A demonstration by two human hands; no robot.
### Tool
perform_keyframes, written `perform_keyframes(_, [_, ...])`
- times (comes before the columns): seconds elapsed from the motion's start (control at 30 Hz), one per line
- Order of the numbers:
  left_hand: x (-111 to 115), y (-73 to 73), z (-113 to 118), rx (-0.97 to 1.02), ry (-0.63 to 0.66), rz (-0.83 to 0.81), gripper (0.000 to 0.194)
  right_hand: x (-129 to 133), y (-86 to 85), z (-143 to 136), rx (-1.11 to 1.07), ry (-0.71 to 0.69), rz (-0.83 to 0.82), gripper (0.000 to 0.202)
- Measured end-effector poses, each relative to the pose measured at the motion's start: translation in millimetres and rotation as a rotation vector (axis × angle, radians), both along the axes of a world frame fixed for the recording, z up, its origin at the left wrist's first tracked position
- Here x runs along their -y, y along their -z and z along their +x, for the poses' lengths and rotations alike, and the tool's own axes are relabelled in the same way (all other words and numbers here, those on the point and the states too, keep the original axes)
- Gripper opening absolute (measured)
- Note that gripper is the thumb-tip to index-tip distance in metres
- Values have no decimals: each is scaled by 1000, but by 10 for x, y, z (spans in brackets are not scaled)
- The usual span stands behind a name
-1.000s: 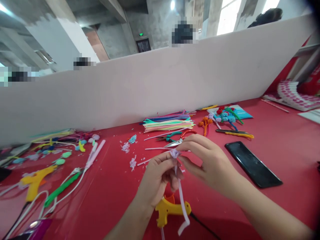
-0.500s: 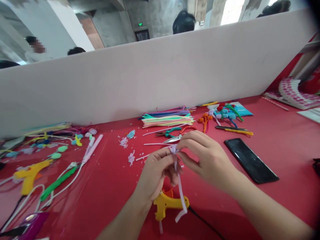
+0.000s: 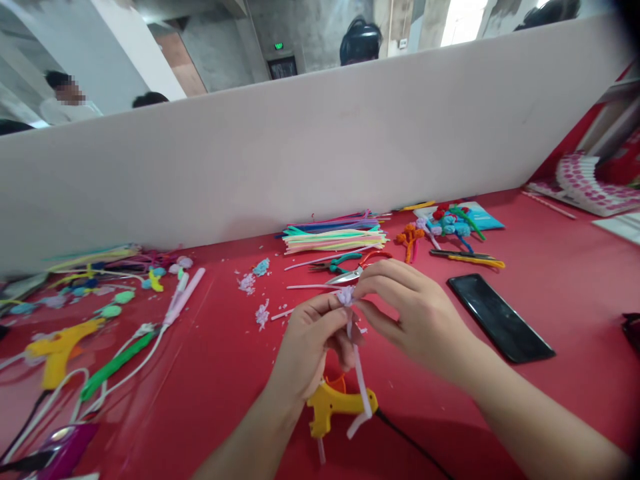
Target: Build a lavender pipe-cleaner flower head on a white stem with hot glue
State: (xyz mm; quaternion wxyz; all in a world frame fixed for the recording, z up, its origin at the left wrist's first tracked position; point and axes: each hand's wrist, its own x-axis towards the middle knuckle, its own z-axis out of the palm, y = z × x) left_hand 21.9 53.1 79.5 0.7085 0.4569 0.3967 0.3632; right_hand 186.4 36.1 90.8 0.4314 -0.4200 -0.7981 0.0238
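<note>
The left hand (image 3: 320, 330) pinches the lilac pipe-cleaner piece (image 3: 345, 295), held above the yellow glue gun (image 3: 337, 405); the right hand (image 3: 400, 307) has fingertips closed at its top (whether they grip it, I cannot tell).

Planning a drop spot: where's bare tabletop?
Bare: red tabletop between the white cord and left hand; also between the glossy black phone and pink striped stick. Crowded: far left, and mid-table, from the multicoloured pipe-cleaner bundle to the central yellow glue gun.
</note>
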Motion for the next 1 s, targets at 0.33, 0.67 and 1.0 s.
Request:
perform_keyframes(0.33, [14, -10, 18, 9, -1, 5, 15, 21, -5, -1, -4, -1, -12, 9])
perform_keyframes(0.67, [61, -35, 32, -2, -56, 46, 18, 47, -32, -5, -48, -22, -22, 7])
perform_keyframes(1.0, [65, -27, 30, 10, -45, 63, 19, 61, -20, -7, -55, -28, -33, 8])
